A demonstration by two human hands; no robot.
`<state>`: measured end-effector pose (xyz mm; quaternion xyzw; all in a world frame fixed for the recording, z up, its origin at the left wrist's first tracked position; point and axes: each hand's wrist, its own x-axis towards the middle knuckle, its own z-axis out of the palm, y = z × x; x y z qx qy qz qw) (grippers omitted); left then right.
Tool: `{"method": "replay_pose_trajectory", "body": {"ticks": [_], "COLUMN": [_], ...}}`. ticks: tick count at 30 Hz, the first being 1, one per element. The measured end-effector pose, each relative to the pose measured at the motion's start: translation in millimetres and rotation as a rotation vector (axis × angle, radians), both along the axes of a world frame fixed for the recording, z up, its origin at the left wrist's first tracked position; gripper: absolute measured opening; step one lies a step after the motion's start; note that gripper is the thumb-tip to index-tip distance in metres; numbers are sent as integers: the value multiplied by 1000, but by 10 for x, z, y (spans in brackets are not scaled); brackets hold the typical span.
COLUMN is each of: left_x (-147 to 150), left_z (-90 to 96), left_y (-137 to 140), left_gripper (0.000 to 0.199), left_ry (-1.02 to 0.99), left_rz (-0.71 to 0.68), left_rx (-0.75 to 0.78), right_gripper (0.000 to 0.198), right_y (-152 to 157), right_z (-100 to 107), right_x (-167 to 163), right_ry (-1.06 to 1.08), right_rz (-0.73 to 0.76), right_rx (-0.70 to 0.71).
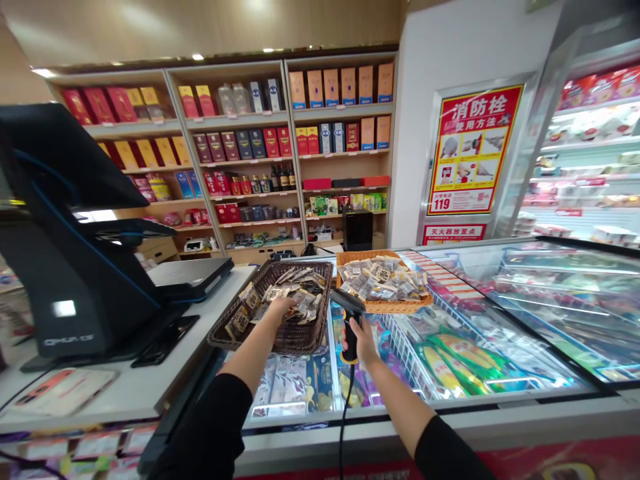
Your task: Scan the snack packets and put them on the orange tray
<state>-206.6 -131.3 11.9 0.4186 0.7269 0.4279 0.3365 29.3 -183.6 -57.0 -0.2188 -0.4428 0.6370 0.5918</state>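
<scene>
1 head cam, fwd/dn, nr brown basket [300, 337]

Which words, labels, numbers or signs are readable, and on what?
"消防栓": red-and-yellow rectangular wall poster
"使用方法": same poster
"119": same poster
"灭火器放置点": red rectangular sign below
Too blurred: lettering on black plastic terminal, small shiny packets, shelved cardboard boxes; poster's fine print.

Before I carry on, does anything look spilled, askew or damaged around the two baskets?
Nothing clearly stands out. The packets lie loosely jumbled, but appear contained in the brown basket and the orange basket; the right hand grips the scanner.
</scene>
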Motion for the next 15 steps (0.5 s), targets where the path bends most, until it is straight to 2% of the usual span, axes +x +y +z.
{"method": "replay_pose_trajectory", "body": {"ticks": [3,5,7,11,15], "left_x": [37,79,122,176,186], "left_z": [92,135,139,70,19], "left_y": [-73,-135,-197,-288,-327], "left_gripper": [11,9,13,25,30], "left_ry": [-312,-562,-703,-738,-588], "left_rz": [41,60,76,28,-39], "left_rx": [13,98,144,199,310], "right_gripper": [39,38,36,31,26], "right_y": [18,10,-15,-88,-147], "right_z": [-25,-31,-27,8,62], "right_x": [-11,-10,-1,31,54], "right_ry": [-42,-76,-113,-262,-478], "right_rz": [4,-5,-26,-153,-234], "right_rx": [24,57,99,218,341]}}
